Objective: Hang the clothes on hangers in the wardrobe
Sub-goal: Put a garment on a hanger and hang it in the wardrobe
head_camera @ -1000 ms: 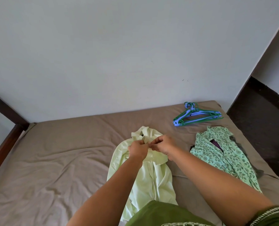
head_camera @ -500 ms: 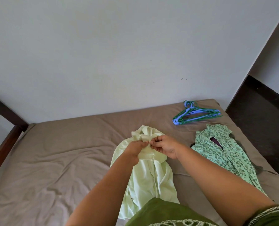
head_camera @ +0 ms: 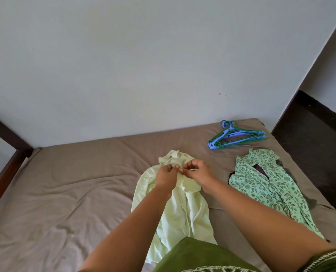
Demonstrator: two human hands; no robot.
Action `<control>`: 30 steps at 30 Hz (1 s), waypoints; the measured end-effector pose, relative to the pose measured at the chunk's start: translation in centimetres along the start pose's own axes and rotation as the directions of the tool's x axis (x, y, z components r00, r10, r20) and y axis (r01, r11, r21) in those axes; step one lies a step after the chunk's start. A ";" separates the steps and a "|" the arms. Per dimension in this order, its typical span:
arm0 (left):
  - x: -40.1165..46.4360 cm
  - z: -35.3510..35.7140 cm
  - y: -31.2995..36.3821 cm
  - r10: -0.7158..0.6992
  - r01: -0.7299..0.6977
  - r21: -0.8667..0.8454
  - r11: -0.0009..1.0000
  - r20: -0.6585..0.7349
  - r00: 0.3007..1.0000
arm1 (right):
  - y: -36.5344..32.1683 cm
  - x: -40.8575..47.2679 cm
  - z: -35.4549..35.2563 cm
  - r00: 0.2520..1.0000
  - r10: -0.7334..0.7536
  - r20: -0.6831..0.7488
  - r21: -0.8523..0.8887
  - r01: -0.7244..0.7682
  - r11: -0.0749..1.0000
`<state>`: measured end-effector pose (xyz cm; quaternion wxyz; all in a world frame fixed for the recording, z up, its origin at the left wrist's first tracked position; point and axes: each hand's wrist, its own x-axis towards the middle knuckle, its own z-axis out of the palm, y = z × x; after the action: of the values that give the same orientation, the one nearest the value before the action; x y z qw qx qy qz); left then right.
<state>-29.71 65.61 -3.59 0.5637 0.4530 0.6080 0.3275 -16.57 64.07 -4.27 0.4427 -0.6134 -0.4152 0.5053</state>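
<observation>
A pale green shirt [head_camera: 184, 209] lies lengthwise on the bed, collar toward the wall. My left hand [head_camera: 166, 175] and my right hand [head_camera: 199, 172] meet just below the collar, and each pinches the shirt's front edge with curled fingers. A green leaf-print garment [head_camera: 265, 185] lies to the right with a dark purple piece showing inside it. A bundle of blue and green plastic hangers [head_camera: 236, 137] rests near the bed's far right corner.
The bed [head_camera: 65, 189] has a wrinkled grey-brown sheet and a dark wooden frame [head_camera: 0, 173] on the left. A plain wall stands behind it. Dark floor [head_camera: 316, 146] lies past the bed's right edge. My green top [head_camera: 192, 256] fills the bottom.
Both hands stay at the shirt's collar area, with small shifts of the fingers on the fabric. The shirt, the hangers and the print garment have not moved.
</observation>
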 end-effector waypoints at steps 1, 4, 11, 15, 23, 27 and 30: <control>0.1 0.1 0.0 0.027 -0.024 0.068 0.997 -0.043 0.999 | 0.3 0.2 0.2 1.000 -0.016 -0.023 -0.022 0.016 1.000; 0.0 0.1 0.1 0.076 -0.063 0.140 0.988 -0.088 0.993 | 0.5 0.2 0.3 0.999 -0.022 -0.037 -0.038 0.020 0.999; 0.2 -0.5 -0.3 0.137 -0.144 0.101 0.984 0.072 0.988 | -0.3 -0.2 -0.1 0.985 0.087 0.152 0.273 -0.127 0.954; -0.2 -1.0 0.1 0.072 -0.023 -0.168 0.986 0.290 0.954 | -1.0 -0.3 -1.0 0.934 0.165 0.316 0.433 -0.297 0.851; -0.8 0.7 -1.8 0.213 -0.285 0.657 0.698 0.190 0.959 | 1.1 -1.1 -1.8 0.915 0.248 0.319 0.084 -0.288 0.954; -0.7 0.8 -2.6 0.035 -0.108 0.324 0.940 0.226 0.974 | 2.5 -1.9 -2.3 0.909 0.231 0.347 0.299 -0.341 0.891; -0.7 0.9 -3.5 -0.047 0.021 0.099 0.995 0.266 0.963 | 3.4 -2.3 -2.6 0.933 0.199 0.301 0.276 -0.285 0.918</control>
<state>-29.49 63.54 -6.66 0.6242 0.5089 0.5488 0.2241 -14.09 60.62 -6.72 0.4083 -0.5080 -0.3055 0.6942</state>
